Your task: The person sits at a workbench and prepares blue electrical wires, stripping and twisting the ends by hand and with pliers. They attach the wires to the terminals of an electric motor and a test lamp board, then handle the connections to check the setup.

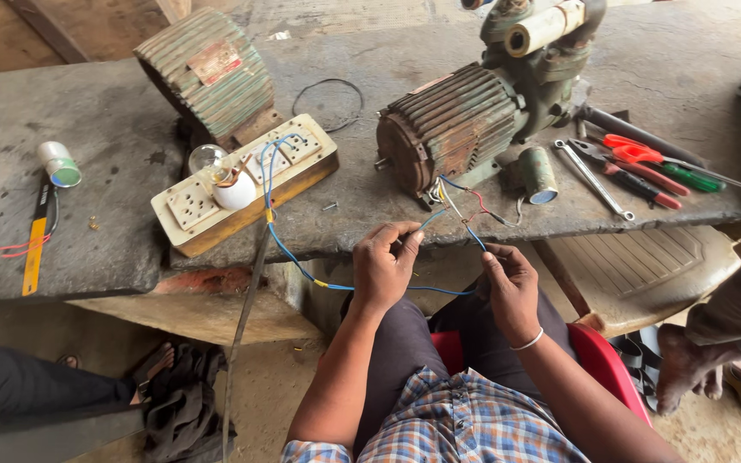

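Pump motor (454,129) sits on the stone bench (113,154), dead ahead of us; switchboard (246,184) off to its left. Blue wire (293,257) runs from the board toward the motor's leads, lengthwise across us. L hand (383,266) pinches it shut; R hand (508,287), below the motor & nearer, pinches the lead end.

At the upper left of the frame we see a ribbed green motor housing (209,70) lying on the stone slab (113,146). Far left lie a small green-ended cylinder (59,164) and a yellow-and-black tool (37,244). At upper centre we find a loop of black wire (328,103). Right of centre rests a green spool (537,174), and farther right a spanner (592,178), red-handled pliers (636,176) and a green-handled screwdriver (679,174). At lower right we see a red chair (604,364).
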A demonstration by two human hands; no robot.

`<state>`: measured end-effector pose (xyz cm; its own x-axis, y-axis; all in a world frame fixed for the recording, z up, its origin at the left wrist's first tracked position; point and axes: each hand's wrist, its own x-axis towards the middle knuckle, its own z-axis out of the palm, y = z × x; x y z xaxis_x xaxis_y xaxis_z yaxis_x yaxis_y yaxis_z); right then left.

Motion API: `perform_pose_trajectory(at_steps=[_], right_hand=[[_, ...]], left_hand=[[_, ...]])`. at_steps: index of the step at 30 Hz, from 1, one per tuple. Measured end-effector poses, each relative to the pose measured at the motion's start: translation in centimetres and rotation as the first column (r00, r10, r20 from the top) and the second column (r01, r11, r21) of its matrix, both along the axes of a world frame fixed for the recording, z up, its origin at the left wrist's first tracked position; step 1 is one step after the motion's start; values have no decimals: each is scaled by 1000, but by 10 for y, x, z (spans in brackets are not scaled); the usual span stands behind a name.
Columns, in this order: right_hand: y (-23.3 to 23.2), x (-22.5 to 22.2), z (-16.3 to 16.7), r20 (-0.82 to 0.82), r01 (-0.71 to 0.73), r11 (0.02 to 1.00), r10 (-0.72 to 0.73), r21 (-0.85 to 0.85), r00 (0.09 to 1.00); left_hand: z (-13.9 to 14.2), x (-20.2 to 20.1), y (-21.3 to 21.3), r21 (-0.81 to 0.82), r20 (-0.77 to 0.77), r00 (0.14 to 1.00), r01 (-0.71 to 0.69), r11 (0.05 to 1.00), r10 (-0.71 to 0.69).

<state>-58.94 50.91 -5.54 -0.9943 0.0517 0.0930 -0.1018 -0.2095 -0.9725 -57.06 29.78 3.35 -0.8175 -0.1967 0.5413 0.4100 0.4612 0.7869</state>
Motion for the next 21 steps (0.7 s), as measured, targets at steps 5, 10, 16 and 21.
perform_pose_trajectory(at_steps=[5,10,16,21], right_hand=[[-3,2,0,-8,1,1000,0,30,1000],[-9,-4,-5,24,-12,999,13,-42,1000],[-9,-2,-7,7,-9,1000,9,-1,1000],[-9,-1,-6,34,-14,1000,14,9,999]], left_hand=[[0,-1,-5,7,-2,1000,7,1000,-7],[-2,-2,-10,0,-1,1000,5,1000,-5],[0,-2,-12,-12,-9,1000,5,1000,-5],[9,1,-13,-23,-31,998,54,998,-55]])
